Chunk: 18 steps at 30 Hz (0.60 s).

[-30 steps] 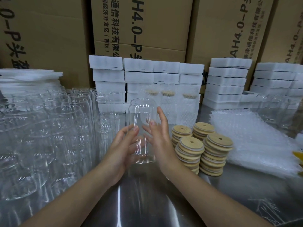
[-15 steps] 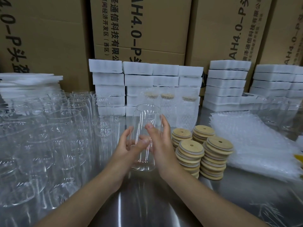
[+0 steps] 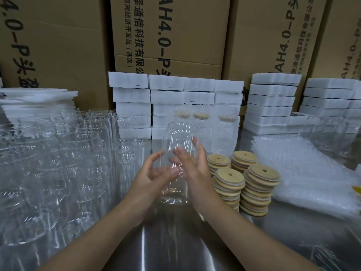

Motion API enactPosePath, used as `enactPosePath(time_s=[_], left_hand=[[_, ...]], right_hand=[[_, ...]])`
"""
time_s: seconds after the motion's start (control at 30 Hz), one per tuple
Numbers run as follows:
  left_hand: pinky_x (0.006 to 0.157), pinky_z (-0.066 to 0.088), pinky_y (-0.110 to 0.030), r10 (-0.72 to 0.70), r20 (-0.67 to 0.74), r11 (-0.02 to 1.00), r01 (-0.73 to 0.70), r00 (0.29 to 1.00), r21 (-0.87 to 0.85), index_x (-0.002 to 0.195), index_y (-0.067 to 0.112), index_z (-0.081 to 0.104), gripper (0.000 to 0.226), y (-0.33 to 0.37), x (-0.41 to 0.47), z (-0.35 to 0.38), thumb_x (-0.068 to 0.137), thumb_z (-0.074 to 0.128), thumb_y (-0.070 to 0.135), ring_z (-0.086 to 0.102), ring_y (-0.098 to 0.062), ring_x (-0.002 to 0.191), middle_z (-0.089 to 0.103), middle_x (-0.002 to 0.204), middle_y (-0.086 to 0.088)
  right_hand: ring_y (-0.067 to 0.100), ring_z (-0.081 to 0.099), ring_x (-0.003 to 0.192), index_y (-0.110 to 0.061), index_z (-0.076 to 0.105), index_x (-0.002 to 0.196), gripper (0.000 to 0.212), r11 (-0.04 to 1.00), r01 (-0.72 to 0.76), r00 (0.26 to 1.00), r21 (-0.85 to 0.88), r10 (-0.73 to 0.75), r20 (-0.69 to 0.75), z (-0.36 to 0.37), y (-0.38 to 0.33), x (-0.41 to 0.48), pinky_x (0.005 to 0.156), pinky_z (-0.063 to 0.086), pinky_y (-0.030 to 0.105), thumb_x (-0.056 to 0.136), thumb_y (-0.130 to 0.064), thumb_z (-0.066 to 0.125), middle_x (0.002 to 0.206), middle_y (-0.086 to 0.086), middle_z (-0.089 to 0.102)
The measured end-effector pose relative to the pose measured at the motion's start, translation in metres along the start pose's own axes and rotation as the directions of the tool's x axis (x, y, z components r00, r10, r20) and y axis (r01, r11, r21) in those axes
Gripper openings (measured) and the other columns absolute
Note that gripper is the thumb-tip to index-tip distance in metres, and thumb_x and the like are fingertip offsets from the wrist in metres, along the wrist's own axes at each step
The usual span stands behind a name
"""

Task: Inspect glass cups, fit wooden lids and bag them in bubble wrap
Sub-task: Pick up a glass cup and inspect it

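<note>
One clear can-shaped glass cup point(image 3: 178, 163) stands upright between two bare hands, over the front middle of the shiny steel desk point(image 3: 175, 241). The left grip point(image 3: 150, 184) holds its lower half, thumb across the near side and fingers curled round the far side. The right grip point(image 3: 192, 173) holds the upper half from the right, thumb on the near side and fingers reaching up behind the glass. Just right of the hands are four stacks of round pale wooden lids point(image 3: 229, 178), two in front and two behind, each top lid showing one small hole. Right of those lies one loose pile of clear bubble-wrap bags point(image 3: 304, 173). Behind the held cup stand three lidded cups already in bubble wrap point(image 3: 224, 133), side by side. The left of the desk is crowded with bare clear glass cups point(image 3: 58, 163), overlapping too much to count, perhaps two dozen. At the back, white foam blocks point(image 3: 168, 94) form four columns in the middle and two more stacks on the right, against tall brown cardboard cartons point(image 3: 58, 45) printed in black.
</note>
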<state>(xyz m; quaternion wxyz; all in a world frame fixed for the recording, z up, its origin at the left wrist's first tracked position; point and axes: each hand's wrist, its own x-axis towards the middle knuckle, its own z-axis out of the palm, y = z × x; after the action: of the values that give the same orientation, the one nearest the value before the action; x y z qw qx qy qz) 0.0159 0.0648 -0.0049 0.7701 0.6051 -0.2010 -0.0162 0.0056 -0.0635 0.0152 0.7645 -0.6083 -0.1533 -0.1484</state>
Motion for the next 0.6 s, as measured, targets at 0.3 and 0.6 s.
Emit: enactPosePath(time_s=[0.3, 0.6], left_hand=[[0.072, 0.059, -0.039, -0.135, 0.225, 0.954, 0.188, 0.965, -0.232, 0.124, 0.031, 0.065, 0.06, 0.0006, 0.0009, 0.0011, 0.068, 0.07, 0.053, 0.071, -0.026, 0.096, 0.068, 0.117, -0.008], [0.076, 0.06, -0.042, -0.153, 0.192, 0.966, 0.188, 0.969, -0.177, 0.143, 0.037, 0.044, 0.065, -0.0011, 0.0039, -0.0007, 0.079, 0.052, 0.052, 0.068, -0.031, 0.107, 0.068, 0.121, -0.013]], right_hand=[[0.025, 0.067, 0.106, -0.038, 0.04, 0.133, 0.09, 0.978, -0.143, 0.989, 0.153, 0.149, -0.024, 0.0028, 0.0012, 0.0053, 0.091, 0.052, 0.046, 0.054, -0.05, 0.08, 0.118, 0.011, 0.067], [0.021, 0.068, 0.105, -0.046, 0.038, 0.127, 0.075, 0.983, -0.144, 0.988, 0.111, 0.15, -0.045, 0.0005, -0.0034, 0.0038, 0.093, 0.051, 0.054, 0.064, -0.05, 0.077, 0.128, 0.005, 0.06]])
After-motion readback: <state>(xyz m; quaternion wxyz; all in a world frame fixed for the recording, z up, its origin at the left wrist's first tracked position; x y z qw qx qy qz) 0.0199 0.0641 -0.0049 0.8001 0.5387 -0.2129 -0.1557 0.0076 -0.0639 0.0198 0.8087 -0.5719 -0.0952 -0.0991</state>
